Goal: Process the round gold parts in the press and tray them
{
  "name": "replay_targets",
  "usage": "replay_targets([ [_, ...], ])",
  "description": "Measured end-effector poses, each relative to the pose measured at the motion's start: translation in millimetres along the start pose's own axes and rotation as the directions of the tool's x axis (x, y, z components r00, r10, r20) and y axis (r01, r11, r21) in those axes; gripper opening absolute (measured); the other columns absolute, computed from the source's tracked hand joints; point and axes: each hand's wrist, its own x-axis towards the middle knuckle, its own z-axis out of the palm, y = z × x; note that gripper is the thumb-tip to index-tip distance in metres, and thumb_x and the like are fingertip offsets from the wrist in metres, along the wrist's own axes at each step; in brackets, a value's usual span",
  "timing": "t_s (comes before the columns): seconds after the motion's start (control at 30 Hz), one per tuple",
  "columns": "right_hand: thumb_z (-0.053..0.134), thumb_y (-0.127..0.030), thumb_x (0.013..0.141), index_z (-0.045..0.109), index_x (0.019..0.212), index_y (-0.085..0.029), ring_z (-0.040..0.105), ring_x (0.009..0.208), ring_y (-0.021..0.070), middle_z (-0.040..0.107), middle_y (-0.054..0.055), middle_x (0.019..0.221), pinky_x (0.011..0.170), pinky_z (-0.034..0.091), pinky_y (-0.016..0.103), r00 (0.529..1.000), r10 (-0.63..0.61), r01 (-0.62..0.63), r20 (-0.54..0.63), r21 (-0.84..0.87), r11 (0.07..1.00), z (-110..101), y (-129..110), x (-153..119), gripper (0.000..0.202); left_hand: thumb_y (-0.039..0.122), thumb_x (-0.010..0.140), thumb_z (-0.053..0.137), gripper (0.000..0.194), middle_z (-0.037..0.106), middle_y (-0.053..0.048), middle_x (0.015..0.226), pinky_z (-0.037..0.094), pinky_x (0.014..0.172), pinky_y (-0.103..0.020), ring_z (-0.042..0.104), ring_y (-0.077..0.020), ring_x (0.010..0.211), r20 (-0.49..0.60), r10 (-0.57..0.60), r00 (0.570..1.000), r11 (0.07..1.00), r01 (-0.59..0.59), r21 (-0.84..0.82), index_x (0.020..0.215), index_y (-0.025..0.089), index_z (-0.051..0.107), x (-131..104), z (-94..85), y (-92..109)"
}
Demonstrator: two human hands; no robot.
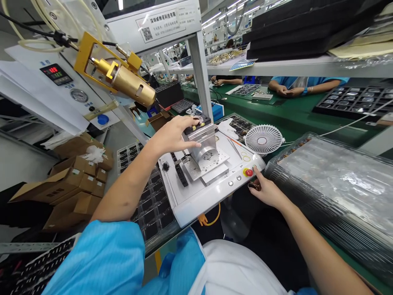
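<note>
My left hand (pixel 179 133) rests on the metal fixture (pixel 204 145), its fingertips at a small part (pixel 201 123) on top and its thumb along the front face. The fingers are apart, and the part lies under them. At the white machine base's (pixel 193 205) right front corner is my right hand (pixel 265 186). Its index finger touches the panel beside the red button (pixel 248 172), and a small dark item (pixel 254 187) shows by its curled fingers. Above and left of the fixture hangs a gold cylinder head (pixel 132 84).
A white fan (pixel 264 139) stands right of the base, beside tweezers. Stacked clear trays (pixel 337 176) fill the right side. Black trays (pixel 150 205) lie left of the base. A machine post (pixel 201 73) rises behind the fixture. Across the green bench, a person's hands (pixel 291 91) rest.
</note>
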Motion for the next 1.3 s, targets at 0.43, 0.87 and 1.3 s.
replay_targets([
  [0.43, 0.063, -0.034, 0.086, 0.029, 0.164, -0.012, 0.073, 0.087, 0.0304, 0.075, 0.015, 0.106, 0.082, 0.056, 0.042, 0.999, 0.011, -0.013, -0.040, -0.054, 0.998, 5.1, -7.3, 0.1, 0.087, 0.052, 0.081, 0.083, 0.047, 0.070, -0.008, 0.142, 0.039, 0.125, -0.063, 0.058, -0.0364, 0.142, -0.009, -0.124, 0.992, 0.886, 0.106, -0.452, 0.125, 0.039, 0.075, -115.2, 49.2, 92.7],
  [0.87, 0.086, -0.047, 0.080, 0.060, 0.136, -0.023, 0.074, 0.098, 0.0245, 0.075, 0.009, 0.109, 0.091, 0.061, 0.040, 0.984, -0.170, 0.176, -0.057, 0.508, 0.844, 11.6, -44.4, -86.2, 0.065, 0.046, 0.083, 0.084, 0.057, 0.075, -0.012, 0.130, 0.056, 0.110, -0.055, 0.074, -0.0313, 0.119, 0.409, -0.312, 0.858, -0.112, 0.395, -0.912, 0.135, 0.033, 0.066, -140.1, 234.6, 158.3],
  [1.3, 0.085, -0.063, 0.078, 0.070, 0.118, -0.020, 0.069, 0.099, 0.0260, 0.074, 0.012, 0.107, 0.088, 0.058, 0.040, 0.881, -0.313, 0.406, -0.355, 0.226, 0.885, 0.3, -63.9, -101.5, 0.061, 0.043, 0.069, 0.095, 0.047, 0.079, -0.005, 0.118, 0.063, 0.095, -0.046, 0.079, -0.0256, 0.100, 0.458, -0.290, 0.841, -0.401, 0.327, -0.855, 0.110, 0.031, 0.076, -115.3, 262.4, 167.8],
])
